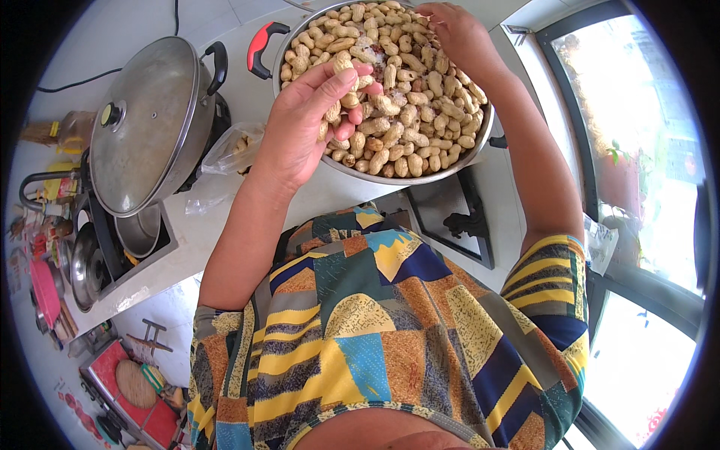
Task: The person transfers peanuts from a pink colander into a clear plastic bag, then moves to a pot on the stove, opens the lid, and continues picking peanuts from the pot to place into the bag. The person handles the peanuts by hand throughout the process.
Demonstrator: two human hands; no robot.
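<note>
A wide metal pot [378, 179] with red-and-black handles is heaped with unshelled peanuts [416, 135]. White grains [365, 43] and dark red bits lie among the shells near the middle. My left hand [323, 101] is raised over the near left part of the heap, its thumb and fingers curled around several peanuts [344, 66]. At the far right of the pot, my right hand [462, 39] reaches over the rim onto the peanuts. Its fingertips are partly hidden, so whether it grips any cannot be told.
A lidded wok [149, 124] stands left of the pot on the white counter [225, 211]. Between them lies a clear plastic bag [233, 149]. Further left are a sink with a small metal pot [139, 230] and a faucet [42, 185]. A window [647, 112] borders the right side.
</note>
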